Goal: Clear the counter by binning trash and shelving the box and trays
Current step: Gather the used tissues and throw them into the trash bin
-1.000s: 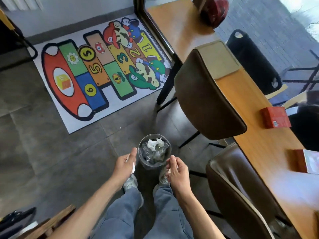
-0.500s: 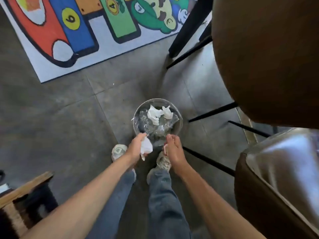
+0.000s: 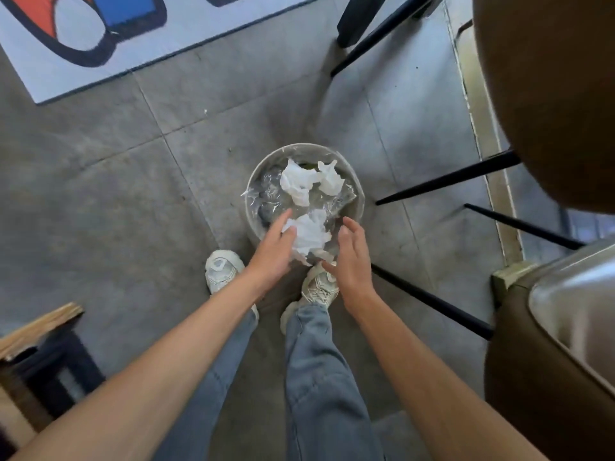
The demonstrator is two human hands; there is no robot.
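A round grey bin (image 3: 357,197) lined with clear plastic stands on the floor in front of my feet. Two crumpled white tissues (image 3: 296,181) lie inside it at the back. A third crumpled white tissue (image 3: 309,232) sits loose over the bin's near side, between my hands. My left hand (image 3: 274,251) has straight fingers, its fingertips right at the tissue's left edge. My right hand (image 3: 352,257) hovers open at the bin's near right rim with nothing in it.
Two brown chairs (image 3: 549,104) with thin black legs (image 3: 446,181) crowd the right side. A colourful play mat (image 3: 100,34) lies on the grey tiled floor at the top left. A wooden piece on a dark stand (image 3: 40,331) is at the lower left.
The view has tilted further down onto the bin. My left hand let go of the crumpled tissue, which now sits over the bin; both hands have spread their fingers.
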